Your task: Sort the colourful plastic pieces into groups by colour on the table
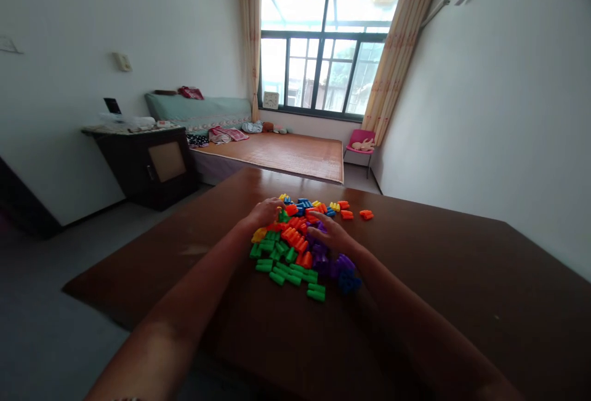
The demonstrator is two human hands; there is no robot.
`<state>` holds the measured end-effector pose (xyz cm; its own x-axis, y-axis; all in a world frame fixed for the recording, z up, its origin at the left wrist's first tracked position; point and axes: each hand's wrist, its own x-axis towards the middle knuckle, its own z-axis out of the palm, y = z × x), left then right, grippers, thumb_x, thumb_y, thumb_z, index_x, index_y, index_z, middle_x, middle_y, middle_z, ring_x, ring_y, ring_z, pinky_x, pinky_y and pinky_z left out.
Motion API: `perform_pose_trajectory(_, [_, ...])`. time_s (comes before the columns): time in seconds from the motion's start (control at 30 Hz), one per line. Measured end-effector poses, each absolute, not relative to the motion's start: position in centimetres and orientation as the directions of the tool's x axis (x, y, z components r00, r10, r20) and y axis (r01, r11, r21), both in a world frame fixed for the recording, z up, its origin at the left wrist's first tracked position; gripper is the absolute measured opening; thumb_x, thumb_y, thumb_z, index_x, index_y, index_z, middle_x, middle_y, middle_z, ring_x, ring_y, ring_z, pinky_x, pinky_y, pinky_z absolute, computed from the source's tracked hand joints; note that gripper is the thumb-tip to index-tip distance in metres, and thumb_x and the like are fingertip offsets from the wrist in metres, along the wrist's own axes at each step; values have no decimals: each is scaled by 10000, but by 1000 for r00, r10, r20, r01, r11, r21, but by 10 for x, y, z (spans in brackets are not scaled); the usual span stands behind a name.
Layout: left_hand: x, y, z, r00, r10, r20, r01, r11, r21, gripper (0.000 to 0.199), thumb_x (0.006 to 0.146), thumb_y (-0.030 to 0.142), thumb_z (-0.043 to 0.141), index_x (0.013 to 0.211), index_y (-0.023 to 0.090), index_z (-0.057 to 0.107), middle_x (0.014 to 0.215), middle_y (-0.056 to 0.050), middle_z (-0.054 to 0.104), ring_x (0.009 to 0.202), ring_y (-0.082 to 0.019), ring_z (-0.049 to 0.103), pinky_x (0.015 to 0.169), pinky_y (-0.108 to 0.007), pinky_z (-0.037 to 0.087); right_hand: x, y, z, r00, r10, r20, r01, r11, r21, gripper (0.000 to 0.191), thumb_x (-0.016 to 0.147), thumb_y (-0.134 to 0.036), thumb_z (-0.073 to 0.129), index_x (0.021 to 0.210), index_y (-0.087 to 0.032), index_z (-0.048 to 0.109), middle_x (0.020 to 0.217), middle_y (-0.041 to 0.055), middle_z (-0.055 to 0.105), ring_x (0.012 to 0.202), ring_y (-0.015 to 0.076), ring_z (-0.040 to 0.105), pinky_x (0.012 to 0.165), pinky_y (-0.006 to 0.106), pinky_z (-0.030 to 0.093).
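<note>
Small plastic pieces lie in a loose pile on the brown table (415, 247). Green pieces (289, 273) are at the near left, orange pieces (294, 238) in the middle, purple pieces (319, 257) and dark blue pieces (349, 281) at the right. Blue and yellow ones are at the far side. My left hand (266, 212) rests at the pile's far left edge, its fingertips by an orange and a green piece; its grip is unclear. Over the right part of the pile, my right hand (332, 233) has its fingers apart, touching or just above purple and orange pieces.
Some loose orange pieces (366, 214) lie right of the pile. Beyond the table are a low bed (295, 151), a dark cabinet (157, 167) at the left, and a pink chair (360, 142) holding a soft toy, near the window.
</note>
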<state>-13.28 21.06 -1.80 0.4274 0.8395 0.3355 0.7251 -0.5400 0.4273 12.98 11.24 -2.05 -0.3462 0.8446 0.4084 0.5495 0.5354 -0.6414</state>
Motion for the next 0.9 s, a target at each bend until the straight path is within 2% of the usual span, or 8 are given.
perform_pose_trajectory(0.13, [-166, 221, -45, 342, 869, 358, 757, -480, 443, 355, 883, 393, 429, 1080, 239, 681, 1199, -38, 648, 1192, -200, 530, 1062, -354, 380, 169, 60, -19, -449, 854, 263, 667, 516, -538, 799, 681, -526, 722, 1400, -331, 434, 1439, 64, 442, 1345, 312, 348, 1070, 504, 349])
perform_pose_trajectory(0.23, [-168, 225, -60, 273, 885, 377, 752, -441, 490, 415, 901, 467, 392, 1091, 243, 686, 1214, -31, 653, 1214, -207, 522, 1085, -368, 354, 196, 29, -34, -437, 893, 108, 766, 433, -475, 978, 581, -568, 764, 1443, -391, 339, 1516, 47, 322, 1392, 347, 250, 1065, 550, 332])
perform_pose_trajectory(0.3, [-157, 224, -65, 266, 882, 388, 713, -451, 536, 440, 912, 486, 372, 1075, 235, 695, 1200, -36, 662, 1198, -202, 538, 1071, -349, 371, 201, 20, -45, -433, 898, 81, 797, 423, -432, 1030, 547, -575, 774, 1452, -404, 314, 1535, 40, 279, 1404, 360, 213, 1071, 560, 315])
perform_pose_trajectory(0.43, [-124, 214, -65, 344, 840, 420, 578, -542, 610, 442, 919, 476, 373, 1086, 218, 691, 1189, -54, 664, 1173, -191, 555, 1051, -322, 396, 189, 33, -58, -367, 899, 240, 803, 436, -407, 879, 621, -542, 739, 1411, -335, 415, 1511, 76, 324, 1372, 356, 281, 1065, 546, 326])
perform_pose_trajectory(0.63, [-96, 193, -66, 448, 777, 442, 437, -621, 651, 393, 922, 396, 401, 1129, 191, 665, 1239, -74, 627, 1182, -190, 546, 1061, -336, 398, 159, 85, -65, -197, 868, 455, 755, 431, -494, 579, 722, -406, 684, 1272, -287, 547, 1409, 76, 463, 1295, 306, 410, 1056, 517, 352])
perform_pose_trajectory(0.8, [-105, 183, -58, 381, 788, 484, 477, -616, 627, 440, 957, 408, 333, 1133, 188, 671, 1242, -75, 626, 1207, -203, 528, 1084, -367, 379, 112, 119, -60, -216, 814, 540, 660, 529, -534, 437, 783, -272, 598, 1220, -263, 587, 1288, 63, 570, 1214, 263, 484, 1053, 477, 359])
perform_pose_trajectory(0.9, [-120, 184, -55, 310, 800, 514, 552, -592, 588, 467, 961, 431, 311, 1162, 199, 662, 1290, -74, 597, 1245, -215, 494, 1108, -399, 346, 88, 127, -45, -314, 773, 552, 589, 614, -526, 472, 792, -213, 543, 1261, -250, 569, 1288, 54, 578, 1220, 241, 477, 1061, 441, 357])
